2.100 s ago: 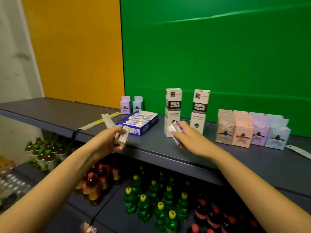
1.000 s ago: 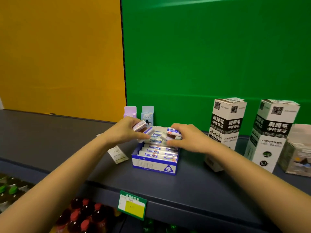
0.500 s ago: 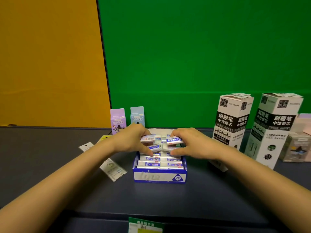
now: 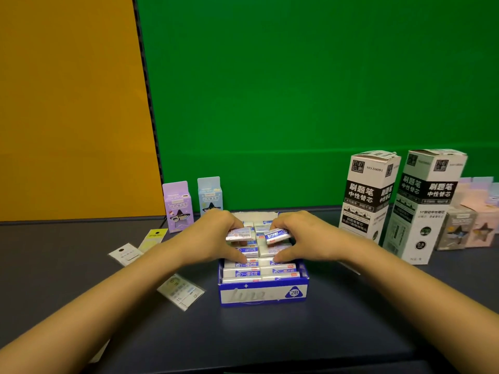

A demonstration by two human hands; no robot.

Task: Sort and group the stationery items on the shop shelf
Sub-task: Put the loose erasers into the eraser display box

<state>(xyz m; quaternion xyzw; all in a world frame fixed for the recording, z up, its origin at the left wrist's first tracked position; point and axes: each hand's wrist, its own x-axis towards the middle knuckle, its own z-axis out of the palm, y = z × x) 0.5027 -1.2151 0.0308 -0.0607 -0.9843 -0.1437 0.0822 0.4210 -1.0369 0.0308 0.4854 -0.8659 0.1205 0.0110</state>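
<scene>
Big green backdrop [image 4: 310,90] up top, orange panel [image 4: 70,103] to its left, and the dark shelf [image 4: 256,333] running across the bottom. On the right, two tall white refill cartons [image 4: 368,195] stand upright side by side, with a cluster of pastel star-window boxes [image 4: 469,228] just beyond them at the edge. Dead centre sits the open blue eraser tray [image 4: 263,294] marked 2B, packed with rows of wrapped erasers lying flat. Behind its far-left corner stand a small purple box [image 4: 176,205] and a small blue box [image 4: 209,194], upright and just beside each other.

Both hands are over the tray. The left hand [image 4: 216,238] has its fingers curled around a wrapped eraser [image 4: 239,234], thumb down on the rows below. The right hand [image 4: 307,236] pinches another eraser [image 4: 278,235] between fingers and thumb — it sits tilted above the stack. The two held erasers lie almost end to end.

Left of the tray, flat clear packets [image 4: 183,291] lie scattered on the shelf — one partly under the left forearm, a yellow-topped one [image 4: 152,237] further back.
</scene>
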